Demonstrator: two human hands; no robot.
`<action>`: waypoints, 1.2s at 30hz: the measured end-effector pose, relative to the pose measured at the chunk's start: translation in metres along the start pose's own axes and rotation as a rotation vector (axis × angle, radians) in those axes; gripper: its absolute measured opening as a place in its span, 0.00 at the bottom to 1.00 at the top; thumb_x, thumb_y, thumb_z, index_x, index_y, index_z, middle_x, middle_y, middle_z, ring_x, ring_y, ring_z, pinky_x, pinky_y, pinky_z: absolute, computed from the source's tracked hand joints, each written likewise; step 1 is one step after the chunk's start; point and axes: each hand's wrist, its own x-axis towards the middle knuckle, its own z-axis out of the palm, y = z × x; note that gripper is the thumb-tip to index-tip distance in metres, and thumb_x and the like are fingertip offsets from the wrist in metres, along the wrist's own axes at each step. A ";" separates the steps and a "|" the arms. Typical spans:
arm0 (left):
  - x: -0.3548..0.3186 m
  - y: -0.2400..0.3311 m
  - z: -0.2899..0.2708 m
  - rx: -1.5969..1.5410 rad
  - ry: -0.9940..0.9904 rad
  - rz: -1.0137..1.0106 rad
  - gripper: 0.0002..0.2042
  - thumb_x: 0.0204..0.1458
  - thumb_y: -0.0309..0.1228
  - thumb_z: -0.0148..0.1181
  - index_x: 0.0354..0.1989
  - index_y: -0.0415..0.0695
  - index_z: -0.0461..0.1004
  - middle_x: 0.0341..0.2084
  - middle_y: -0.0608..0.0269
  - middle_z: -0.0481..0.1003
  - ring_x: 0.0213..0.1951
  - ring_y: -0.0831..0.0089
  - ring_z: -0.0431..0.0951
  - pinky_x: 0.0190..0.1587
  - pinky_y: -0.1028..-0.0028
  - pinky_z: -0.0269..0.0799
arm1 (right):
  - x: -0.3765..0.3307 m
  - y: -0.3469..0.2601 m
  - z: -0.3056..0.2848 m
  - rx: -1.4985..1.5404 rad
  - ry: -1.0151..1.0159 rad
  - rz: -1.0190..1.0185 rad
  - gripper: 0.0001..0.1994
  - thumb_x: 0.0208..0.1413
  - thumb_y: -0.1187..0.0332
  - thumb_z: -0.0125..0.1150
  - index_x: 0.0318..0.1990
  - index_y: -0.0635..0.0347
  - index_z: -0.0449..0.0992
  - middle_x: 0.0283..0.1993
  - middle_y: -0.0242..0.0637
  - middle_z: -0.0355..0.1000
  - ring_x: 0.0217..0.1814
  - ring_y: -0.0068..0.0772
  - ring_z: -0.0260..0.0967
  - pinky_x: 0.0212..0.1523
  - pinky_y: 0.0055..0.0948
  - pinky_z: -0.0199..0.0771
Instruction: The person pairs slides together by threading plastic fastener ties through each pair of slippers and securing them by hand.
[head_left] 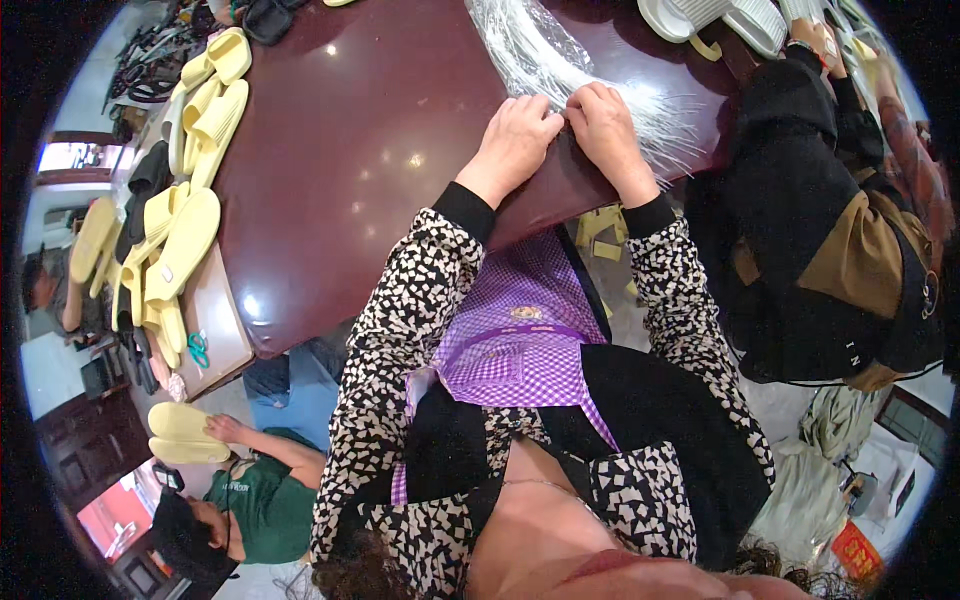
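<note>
Close together over the dark red table, my left hand (518, 143) and my right hand (609, 137) both have their fingers drawn into a pinch. Whatever is between the fingertips is too small or hidden to make out. Just beyond them lies a bundle of thin white plastic strands (655, 118), like cable ties or tag fasteners. Its far part is inside a clear plastic bag (560, 45), while loose ends fan out on the table beside my right hand.
Pale yellow slippers (195, 240) are piled along the left, near teal scissors (198, 349). White slippers (685, 15) lie at the far right. A person in green (265, 490) holds yellow slippers at lower left. Another in black (800, 220) is close on my right.
</note>
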 end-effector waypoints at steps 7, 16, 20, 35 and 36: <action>-0.001 0.009 0.001 -0.292 0.187 -0.021 0.06 0.45 0.21 0.56 0.31 0.43 0.73 0.29 0.59 0.73 0.33 0.63 0.74 0.36 0.68 0.70 | 0.011 0.006 0.002 -0.039 -0.028 0.028 0.04 0.47 0.71 0.58 0.30 0.59 0.72 0.35 0.41 0.69 0.41 0.48 0.65 0.43 0.42 0.67; -0.046 0.061 -0.048 -1.210 0.208 -0.634 0.02 0.55 0.23 0.54 0.32 0.39 0.71 0.21 0.69 0.70 0.23 0.83 0.69 0.26 0.81 0.65 | 0.024 -0.019 -0.011 -0.120 0.062 0.034 0.03 0.46 0.72 0.58 0.29 0.60 0.72 0.33 0.41 0.69 0.39 0.49 0.66 0.42 0.42 0.67; -0.082 0.085 -0.094 -1.379 0.188 -0.718 0.01 0.55 0.22 0.54 0.33 0.38 0.71 0.22 0.71 0.70 0.23 0.84 0.68 0.27 0.83 0.64 | 0.031 -0.038 -0.023 -0.159 0.069 0.045 0.03 0.47 0.72 0.58 0.29 0.60 0.71 0.33 0.42 0.69 0.40 0.49 0.66 0.42 0.42 0.67; -0.180 0.113 -0.163 -1.702 0.175 -0.738 0.03 0.54 0.20 0.53 0.35 0.37 0.71 0.25 0.65 0.71 0.25 0.81 0.69 0.28 0.82 0.65 | 0.034 -0.034 -0.025 -0.292 0.144 0.106 0.03 0.49 0.71 0.57 0.29 0.61 0.72 0.33 0.45 0.70 0.40 0.52 0.68 0.41 0.44 0.68; -0.185 0.110 -0.166 -1.717 0.214 -0.732 0.03 0.54 0.20 0.54 0.36 0.38 0.71 0.25 0.67 0.71 0.25 0.82 0.69 0.28 0.83 0.65 | 0.031 -0.028 -0.027 -0.293 0.140 0.105 0.03 0.49 0.71 0.57 0.29 0.61 0.72 0.33 0.45 0.70 0.40 0.52 0.68 0.41 0.44 0.68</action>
